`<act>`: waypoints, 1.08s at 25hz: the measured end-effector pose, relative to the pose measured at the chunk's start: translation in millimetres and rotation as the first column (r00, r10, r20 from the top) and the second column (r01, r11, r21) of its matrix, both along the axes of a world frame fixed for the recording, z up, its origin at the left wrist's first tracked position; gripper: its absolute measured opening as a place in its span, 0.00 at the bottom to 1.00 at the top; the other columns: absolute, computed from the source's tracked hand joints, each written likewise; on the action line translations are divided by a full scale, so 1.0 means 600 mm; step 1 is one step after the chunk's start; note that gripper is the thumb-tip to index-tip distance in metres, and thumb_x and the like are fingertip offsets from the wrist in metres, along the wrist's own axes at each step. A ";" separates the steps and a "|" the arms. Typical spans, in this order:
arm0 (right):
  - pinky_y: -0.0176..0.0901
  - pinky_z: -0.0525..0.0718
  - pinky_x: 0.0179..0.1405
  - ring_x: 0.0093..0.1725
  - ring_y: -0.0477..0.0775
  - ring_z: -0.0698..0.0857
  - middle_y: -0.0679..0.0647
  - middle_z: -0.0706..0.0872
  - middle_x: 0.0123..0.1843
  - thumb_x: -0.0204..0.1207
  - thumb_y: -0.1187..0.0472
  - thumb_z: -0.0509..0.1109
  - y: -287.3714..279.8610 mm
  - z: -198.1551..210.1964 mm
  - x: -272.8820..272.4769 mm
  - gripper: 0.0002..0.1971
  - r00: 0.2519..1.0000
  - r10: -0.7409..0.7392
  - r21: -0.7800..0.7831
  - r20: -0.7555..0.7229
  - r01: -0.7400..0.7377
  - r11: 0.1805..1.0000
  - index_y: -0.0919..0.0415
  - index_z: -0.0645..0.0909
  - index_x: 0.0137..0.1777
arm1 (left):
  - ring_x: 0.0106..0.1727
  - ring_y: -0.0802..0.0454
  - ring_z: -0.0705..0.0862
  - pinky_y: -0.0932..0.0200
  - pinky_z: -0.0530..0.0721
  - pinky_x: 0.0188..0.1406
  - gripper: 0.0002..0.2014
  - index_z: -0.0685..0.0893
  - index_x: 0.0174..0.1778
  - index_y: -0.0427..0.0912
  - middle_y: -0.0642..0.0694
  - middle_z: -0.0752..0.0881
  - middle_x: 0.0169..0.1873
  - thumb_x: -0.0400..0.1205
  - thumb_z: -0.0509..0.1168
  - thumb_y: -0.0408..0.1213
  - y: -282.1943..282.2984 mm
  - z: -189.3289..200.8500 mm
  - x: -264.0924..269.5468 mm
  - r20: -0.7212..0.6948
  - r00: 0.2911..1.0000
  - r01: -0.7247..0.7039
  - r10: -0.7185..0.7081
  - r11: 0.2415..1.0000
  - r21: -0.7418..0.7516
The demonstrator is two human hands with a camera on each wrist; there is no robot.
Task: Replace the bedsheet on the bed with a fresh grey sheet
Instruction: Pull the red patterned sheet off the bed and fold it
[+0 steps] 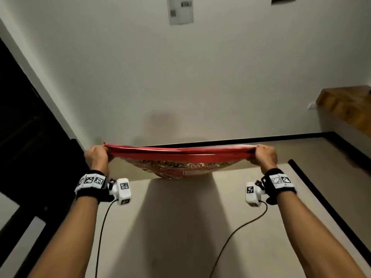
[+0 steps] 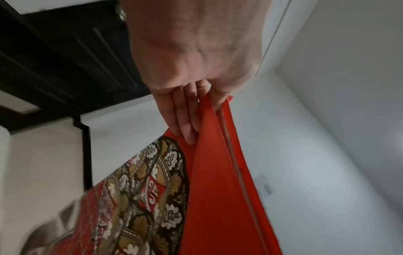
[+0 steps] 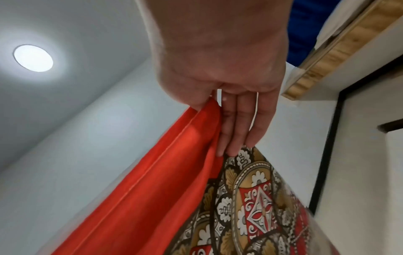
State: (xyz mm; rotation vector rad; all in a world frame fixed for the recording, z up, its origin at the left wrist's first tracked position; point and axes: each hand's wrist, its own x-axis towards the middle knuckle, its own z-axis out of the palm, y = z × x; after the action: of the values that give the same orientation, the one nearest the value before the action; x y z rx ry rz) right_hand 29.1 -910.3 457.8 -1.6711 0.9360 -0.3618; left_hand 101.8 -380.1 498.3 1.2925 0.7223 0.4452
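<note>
A red bedsheet point(image 1: 180, 161) with a brown, white and black floral print hangs folded in several layers, stretched taut between my two hands above the bare beige mattress point(image 1: 180, 227). My left hand point(image 1: 98, 155) grips its left end and my right hand point(image 1: 264, 157) grips its right end, both at about the same height. In the left wrist view my left hand point(image 2: 189, 112) pinches the red border of the sheet point(image 2: 207, 198) between thumb and fingers. The right wrist view shows my right hand point(image 3: 235, 120) pinching the sheet point(image 3: 163, 189) the same way. No grey sheet is in view.
A black bed frame edge point(image 1: 329, 199) runs along the mattress's right side and far end. A dark door frame point(image 1: 24, 127) stands at the left. A wooden shelf point(image 1: 345, 105) juts out at the right. The white wall ahead carries a paper notice point(image 1: 180, 10).
</note>
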 end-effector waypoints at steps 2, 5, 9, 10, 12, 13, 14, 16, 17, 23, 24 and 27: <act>0.62 0.95 0.44 0.33 0.67 0.94 0.64 0.94 0.38 0.77 0.60 0.61 0.005 -0.054 -0.079 0.15 0.991 0.060 0.013 -0.117 -0.059 0.998 0.56 0.91 0.42 | 0.41 0.35 0.91 0.44 0.91 0.26 0.21 0.89 0.55 0.30 0.32 0.90 0.48 0.68 0.63 0.23 0.022 -0.083 -0.051 -0.140 0.990 -0.004 0.008 1.000 0.025; 0.59 0.95 0.44 0.31 0.64 0.94 0.63 0.92 0.31 0.78 0.61 0.58 0.020 -0.120 -0.199 0.18 0.952 0.155 0.030 -0.263 -0.153 0.988 0.66 0.90 0.43 | 0.40 0.30 0.91 0.38 0.90 0.26 0.26 0.88 0.59 0.30 0.30 0.90 0.51 0.63 0.64 0.26 0.068 -0.228 -0.134 -0.306 0.952 0.014 -0.003 0.999 0.033; 0.63 0.95 0.46 0.33 0.67 0.94 0.65 0.91 0.30 0.77 0.63 0.59 0.031 -0.211 -0.362 0.19 0.898 0.240 0.093 -0.370 -0.221 0.971 0.71 0.90 0.40 | 0.38 0.29 0.91 0.34 0.91 0.29 0.23 0.88 0.54 0.27 0.28 0.89 0.47 0.63 0.63 0.23 0.045 -0.290 -0.355 -0.436 0.899 -0.036 0.046 0.999 0.031; 0.64 0.95 0.46 0.33 0.67 0.94 0.66 0.91 0.31 0.77 0.63 0.59 0.033 -0.228 -0.401 0.18 0.889 0.252 0.105 -0.382 -0.229 0.968 0.71 0.90 0.40 | 0.35 0.29 0.91 0.36 0.91 0.27 0.19 0.88 0.51 0.26 0.28 0.89 0.43 0.64 0.62 0.21 0.034 -0.290 -0.411 -0.456 0.888 -0.049 0.059 0.998 0.032; 0.65 0.94 0.47 0.34 0.69 0.94 0.67 0.91 0.31 0.77 0.64 0.59 0.034 -0.257 -0.462 0.18 0.875 0.268 0.117 -0.404 -0.241 0.963 0.72 0.89 0.40 | 0.29 0.31 0.90 0.43 0.91 0.23 0.13 0.86 0.42 0.27 0.29 0.89 0.37 0.65 0.61 0.18 0.024 -0.298 -0.501 -0.497 0.866 -0.024 0.056 0.997 0.070; 0.65 0.94 0.47 0.34 0.69 0.94 0.67 0.91 0.31 0.77 0.64 0.59 0.035 -0.269 -0.491 0.18 0.863 0.280 0.128 -0.421 -0.249 0.960 0.72 0.89 0.41 | 0.28 0.32 0.90 0.46 0.91 0.23 0.11 0.86 0.40 0.28 0.30 0.88 0.34 0.66 0.60 0.18 0.022 -0.302 -0.540 -0.516 0.855 -0.014 0.057 0.996 0.087; 0.64 0.95 0.47 0.35 0.70 0.94 0.68 0.91 0.32 0.78 0.64 0.59 0.035 -0.281 -0.522 0.18 0.848 0.299 0.143 -0.437 -0.262 0.954 0.73 0.89 0.43 | 0.28 0.33 0.89 0.49 0.91 0.25 0.10 0.85 0.38 0.29 0.31 0.87 0.33 0.68 0.60 0.19 0.021 -0.306 -0.575 -0.526 0.848 -0.013 0.067 0.994 0.107; 0.63 0.95 0.46 0.37 0.71 0.94 0.69 0.91 0.33 0.79 0.64 0.58 0.039 -0.298 -0.580 0.17 0.820 0.314 0.158 -0.478 -0.271 0.949 0.73 0.88 0.47 | 0.27 0.34 0.89 0.50 0.91 0.26 0.10 0.84 0.41 0.28 0.32 0.87 0.33 0.70 0.59 0.20 0.027 -0.324 -0.637 -0.544 0.835 -0.023 0.076 0.994 0.103; 0.63 0.95 0.45 0.38 0.72 0.94 0.70 0.91 0.33 0.79 0.65 0.57 0.041 -0.306 -0.607 0.17 0.810 0.320 0.165 -0.491 -0.274 0.947 0.73 0.87 0.48 | 0.26 0.35 0.89 0.50 0.91 0.25 0.11 0.85 0.43 0.27 0.31 0.87 0.33 0.69 0.59 0.19 0.030 -0.332 -0.667 -0.557 0.826 -0.031 0.085 0.994 0.106; 0.56 0.93 0.42 0.42 0.74 0.94 0.71 0.92 0.34 0.80 0.66 0.55 0.050 -0.328 -0.692 0.18 0.791 0.338 0.206 -0.511 -0.269 0.941 0.75 0.86 0.50 | 0.18 0.45 0.87 0.60 0.85 0.15 0.07 0.86 0.37 0.32 0.36 0.88 0.29 0.70 0.64 0.20 0.033 -0.352 -0.782 -0.631 0.773 0.030 0.065 0.990 0.139; 0.54 0.92 0.40 0.41 0.73 0.94 0.70 0.92 0.34 0.80 0.66 0.55 0.051 -0.327 -0.694 0.18 0.795 0.329 0.204 -0.509 -0.260 0.944 0.75 0.86 0.50 | 0.20 0.43 0.88 0.57 0.88 0.18 0.07 0.86 0.38 0.31 0.35 0.88 0.30 0.70 0.63 0.20 0.033 -0.353 -0.783 -0.623 0.780 0.022 0.064 0.991 0.128; 0.50 0.92 0.37 0.35 0.67 0.93 0.70 0.92 0.35 0.78 0.67 0.56 0.050 -0.330 -0.685 0.17 0.810 0.316 0.208 -0.495 -0.243 0.948 0.74 0.86 0.50 | 0.28 0.36 0.90 0.46 0.94 0.38 0.11 0.88 0.42 0.29 0.32 0.90 0.34 0.67 0.63 0.21 0.042 -0.366 -0.754 -0.589 0.805 -0.005 0.074 0.993 0.117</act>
State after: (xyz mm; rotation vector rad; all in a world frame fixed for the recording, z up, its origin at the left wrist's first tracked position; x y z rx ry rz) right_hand -381.6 -880.4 260.0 -1.7816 1.0547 0.3784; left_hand -350.8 -354.7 278.9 1.5417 1.2684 0.0987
